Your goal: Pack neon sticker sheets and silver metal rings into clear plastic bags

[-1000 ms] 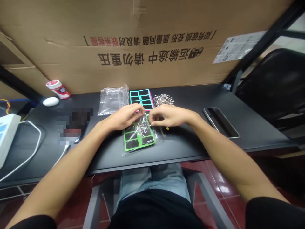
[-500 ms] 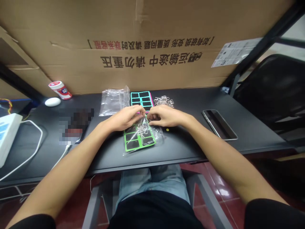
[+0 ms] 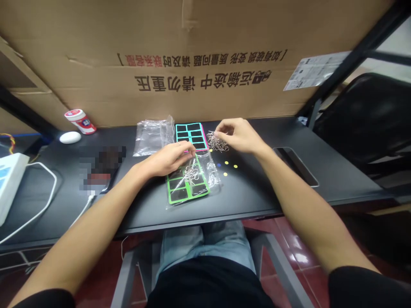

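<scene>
My left hand (image 3: 176,157) is closed on the mouth of a clear plastic bag (image 3: 213,173). A green-framed sheet with black rectangles (image 3: 179,195) and several bent wire pieces (image 3: 192,173) show in or under the bag. My right hand (image 3: 239,134) is at a pile of thin silvery wire pieces (image 3: 218,143). Its thumb and index finger are pinched together at the pile's right edge; what is between them is too small to make out. Behind the bag lie blue-edged and pink-edged sheets (image 3: 190,133), with black rectangles on the top one.
Small yellow dots (image 3: 235,166) and a blue dot (image 3: 218,165) lie right of the bag. Another clear bag (image 3: 150,139) is at the back left. A phone (image 3: 297,167) lies rightward. A red-white bottle (image 3: 81,122), white oval object (image 3: 70,137) and white cable (image 3: 53,192) are leftward.
My right hand has left the bag and moved back and right to the wire pile. Several coloured dots now show where it was. My left hand stays at the bag.
</scene>
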A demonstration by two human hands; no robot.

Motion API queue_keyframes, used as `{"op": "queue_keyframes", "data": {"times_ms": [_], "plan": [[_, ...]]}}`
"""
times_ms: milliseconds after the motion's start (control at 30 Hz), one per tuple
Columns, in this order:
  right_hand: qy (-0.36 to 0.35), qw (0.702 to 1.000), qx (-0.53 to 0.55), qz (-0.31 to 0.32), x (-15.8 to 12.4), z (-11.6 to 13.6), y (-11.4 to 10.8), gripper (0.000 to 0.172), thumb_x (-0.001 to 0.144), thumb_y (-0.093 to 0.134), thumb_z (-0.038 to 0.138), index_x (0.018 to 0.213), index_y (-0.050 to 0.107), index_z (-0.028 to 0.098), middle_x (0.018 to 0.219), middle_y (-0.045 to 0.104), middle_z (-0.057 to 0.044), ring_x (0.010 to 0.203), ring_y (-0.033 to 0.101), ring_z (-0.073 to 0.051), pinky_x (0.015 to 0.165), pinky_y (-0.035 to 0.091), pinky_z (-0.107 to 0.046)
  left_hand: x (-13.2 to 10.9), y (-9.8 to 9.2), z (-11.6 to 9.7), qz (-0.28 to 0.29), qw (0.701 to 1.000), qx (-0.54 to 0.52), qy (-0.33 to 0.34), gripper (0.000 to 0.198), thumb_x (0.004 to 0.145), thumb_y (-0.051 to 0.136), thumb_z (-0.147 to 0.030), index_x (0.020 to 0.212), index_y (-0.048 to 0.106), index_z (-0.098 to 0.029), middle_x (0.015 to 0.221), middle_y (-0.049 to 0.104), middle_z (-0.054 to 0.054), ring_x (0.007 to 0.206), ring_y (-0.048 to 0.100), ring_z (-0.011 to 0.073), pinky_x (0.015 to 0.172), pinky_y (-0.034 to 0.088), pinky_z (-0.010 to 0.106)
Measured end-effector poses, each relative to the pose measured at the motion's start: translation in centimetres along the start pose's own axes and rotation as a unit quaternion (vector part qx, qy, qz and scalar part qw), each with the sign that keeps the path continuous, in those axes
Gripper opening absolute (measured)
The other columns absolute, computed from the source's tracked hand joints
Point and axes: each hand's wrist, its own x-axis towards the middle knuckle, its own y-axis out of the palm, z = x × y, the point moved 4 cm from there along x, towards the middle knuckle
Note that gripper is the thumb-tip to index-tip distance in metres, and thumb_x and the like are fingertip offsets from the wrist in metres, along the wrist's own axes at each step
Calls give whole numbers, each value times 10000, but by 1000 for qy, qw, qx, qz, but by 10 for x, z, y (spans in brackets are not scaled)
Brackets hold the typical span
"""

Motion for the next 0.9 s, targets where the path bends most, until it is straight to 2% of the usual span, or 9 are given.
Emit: {"op": "queue_keyframes", "data": {"times_ms": [133,233,333,400,433,500,567,667,900], "plan": [[-2,994,-110,-24,2,-13,-8,176,970,720,346,990,816,200,1018,835,-117,956,745,-298,923,567,-464,-1,0,0,0,1000,-1,-3,179,1154,503,-314,1200,649,-222,1140,742,75,977,686,203,899,521,346],[-50,997,-57,1,-3,3,-4,180,982,715,351,1015,820,208,1049,840,-101,953,754,-283,922,577,-448,-1,0,0,1,1000,-5,-7,185,1156,507,-322,1212,653,-223,1148,742,75,985,686,204,904,522,348],[-89,984,68,140,-12,31,18,194,984,749,391,1040,826,221,1019,844,-64,900,765,-242,871,591,-383,-1,1,1,-2,1000,-8,-6,197,1154,510,-334,1196,661,-215,1141,742,81,984,685,209,905,523,352],[-114,958,89,248,-20,47,38,210,970,787,408,1046,819,215,983,825,-49,847,742,-218,807,568,-346,-1,1,2,-6,1000,-6,-1,201,1155,505,-334,1185,660,-210,1133,742,84,985,686,212,904,523,348],[-126,951,77,272,-23,53,46,227,958,810,429,992,801,205,935,797,-42,798,706,-203,758,538,-331,-1,1,2,-7,1000,-6,2,200,1157,499,-331,1187,657,-211,1132,742,84,988,686,212,904,522,346],[-153,948,34,277,-24,58,58,333,931,854,489,855,731,189,890,730,-36,761,624,-184,710,475,-319,-1,2,3,-8,1000,-4,5,202,1164,484,-325,1196,651,-217,1131,743,81,996,688,211,903,521,339],[-167,950,2,266,-24,59,65,397,928,865,516,809,680,185,923,695,-40,777,573,-178,716,441,-315,-1,3,4,-6,1000,-2,6,202,1170,477,-327,1199,648,-224,1132,744,76,1002,688,209,903,519,336],[-161,948,-1,276,-24,57,68,292,967,834,439,893,715,183,977,690,-42,799,558,-174,737,432,-307,0,3,5,-7,1000,-2,6,191,1169,487,-330,1195,645,-225,1144,746,77,1013,689,212,911,518,340],[-120,945,32,303,-24,53,59,146,979,788,317,924,731,195,768,678,8,679,579,-162,659,433,-293,0,2,3,-7,1000,2,-4,200,1159,482,-331,1179,647,-220,1099,738,77,965,681,211,896,522,343]]}}
